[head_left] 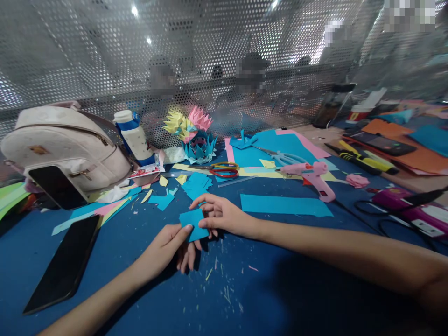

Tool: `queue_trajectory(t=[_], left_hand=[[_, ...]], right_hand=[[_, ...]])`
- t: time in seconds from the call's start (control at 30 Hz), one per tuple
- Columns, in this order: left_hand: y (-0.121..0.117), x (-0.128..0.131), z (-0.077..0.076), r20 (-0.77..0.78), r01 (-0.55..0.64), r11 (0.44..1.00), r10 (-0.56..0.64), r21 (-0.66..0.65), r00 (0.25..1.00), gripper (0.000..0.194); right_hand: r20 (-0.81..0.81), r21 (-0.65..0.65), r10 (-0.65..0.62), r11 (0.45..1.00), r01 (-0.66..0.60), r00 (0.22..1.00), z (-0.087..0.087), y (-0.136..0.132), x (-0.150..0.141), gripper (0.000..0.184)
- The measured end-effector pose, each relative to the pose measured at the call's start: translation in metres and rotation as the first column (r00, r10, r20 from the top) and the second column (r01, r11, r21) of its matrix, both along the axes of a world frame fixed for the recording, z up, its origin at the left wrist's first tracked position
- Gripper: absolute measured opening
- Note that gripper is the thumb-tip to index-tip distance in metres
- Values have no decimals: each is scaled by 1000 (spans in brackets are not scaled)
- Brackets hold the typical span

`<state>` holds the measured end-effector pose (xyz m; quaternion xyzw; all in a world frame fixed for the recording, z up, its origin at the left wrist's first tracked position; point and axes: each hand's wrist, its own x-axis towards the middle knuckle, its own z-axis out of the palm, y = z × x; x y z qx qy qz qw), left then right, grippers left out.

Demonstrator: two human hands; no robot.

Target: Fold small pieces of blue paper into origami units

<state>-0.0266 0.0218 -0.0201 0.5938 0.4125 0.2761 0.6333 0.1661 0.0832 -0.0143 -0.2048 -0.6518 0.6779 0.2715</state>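
Observation:
Between my two hands is a small blue paper square (193, 223), held above the table. My left hand (175, 242) pinches its lower left side, thumb on top and the other fingers beneath. On the right edge, my right hand (219, 215) grips the same square between thumb and fingers. Just behind lies a pile of cut blue paper pieces (196, 185). A long blue paper strip (285, 205) rests to the right of my right hand. Thin paper shreds (227, 294) are scattered on the table in front of my hands.
Red-and-yellow-handled scissors (224, 170) and a pink glue gun (313, 175) lie behind my hands. Folded paper flowers (199, 144) stand at the back. A dark phone (65, 266), a pale backpack (66, 140) and a bottle (135, 137) are left; a purple power strip (413, 210) sits right.

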Motion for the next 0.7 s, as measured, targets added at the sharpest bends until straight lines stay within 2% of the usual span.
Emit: queue_trajectory(t=[0.13,0.47,0.6,0.7], left_hand=[[-1,0,-2,14,-46,999,45,16,999,50],[-5,-2,-7,-28,-24,997,26,69,999,50],[-7,-1,-5,-85,-39,990,51,135,995,47],[-9,-2,-3,-151,-95,969,131,228,980,46]], right_hand=[[38,-49,46,998,-44,998,0,0,-1,35],[44,-46,17,999,-15,999,-5,3,-1,41],[41,-42,29,999,-27,999,-5,3,-2,39],[50,-32,28,999,-27,998,-4,3,-2,37]])
